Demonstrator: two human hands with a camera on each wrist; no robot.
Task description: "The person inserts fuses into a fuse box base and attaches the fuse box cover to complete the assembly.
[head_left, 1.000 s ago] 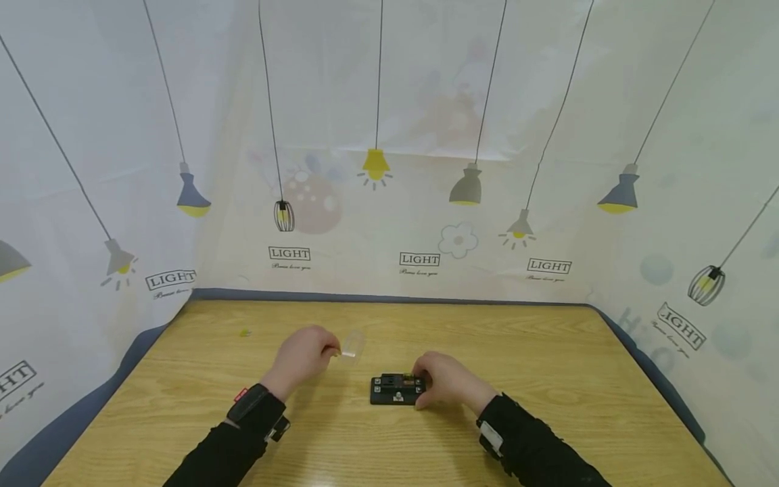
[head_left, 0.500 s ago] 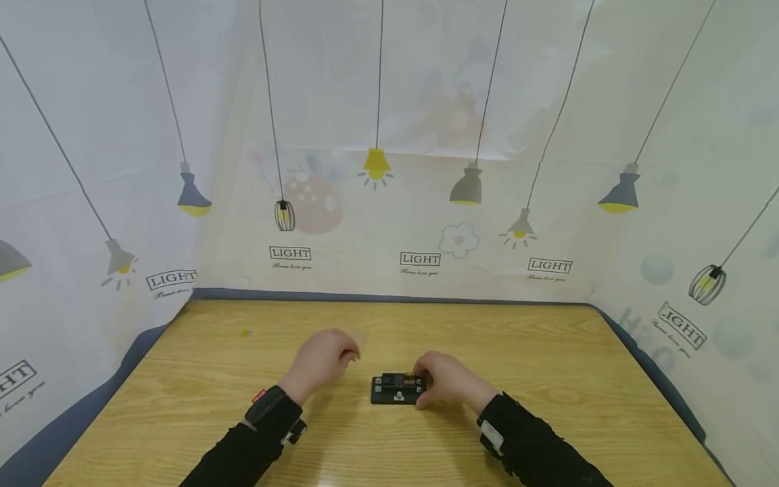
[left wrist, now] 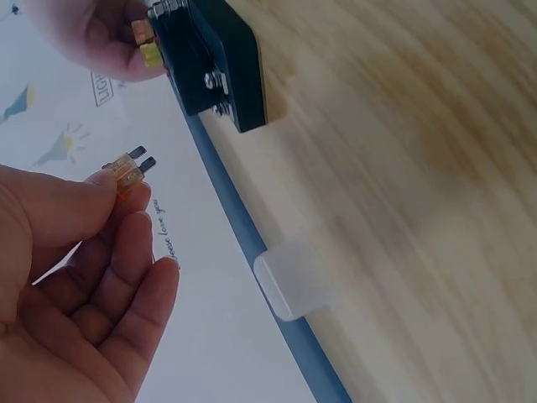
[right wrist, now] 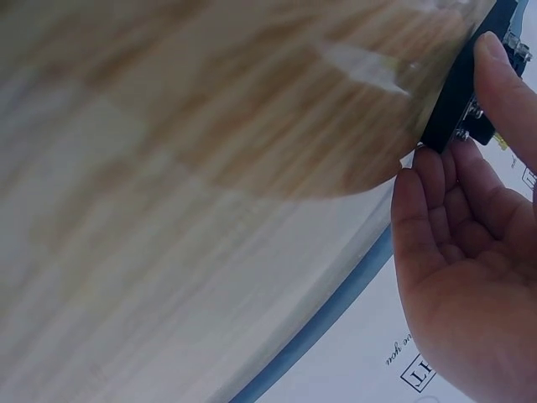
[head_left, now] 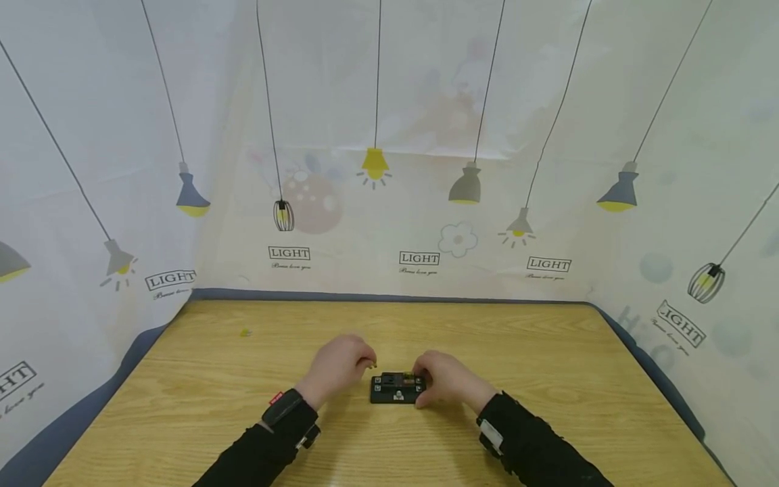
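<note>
A small orange blade fuse (left wrist: pixel 126 173), its two metal prongs pointing away from the hand, is pinched between the thumb and finger of my left hand (head_left: pixel 337 365). In the head view that hand hovers just left of a black fuse block (head_left: pixel 389 398), apart from it. My right hand (head_left: pixel 449 380) grips the block's right end, thumb on the near side and fingers at the far side. Silver screw terminals (left wrist: pixel 216 81) show on the block. An orange fuse (left wrist: pixel 143 32) and a yellow fuse (left wrist: pixel 152 55) sit in it.
A clear plastic cover (left wrist: pixel 289 281) lies on the wooden table (head_left: pixel 548 379), hidden behind my left hand in the head view. A tiny yellow piece (head_left: pixel 245 333) lies at the back left. A printed curtain (head_left: pixel 341 277) surrounds the table's back and sides.
My left hand has moved right and slightly nearer, bringing the orange blade fuse close to the block's left end. My right hand and the fuse block have stayed put.
</note>
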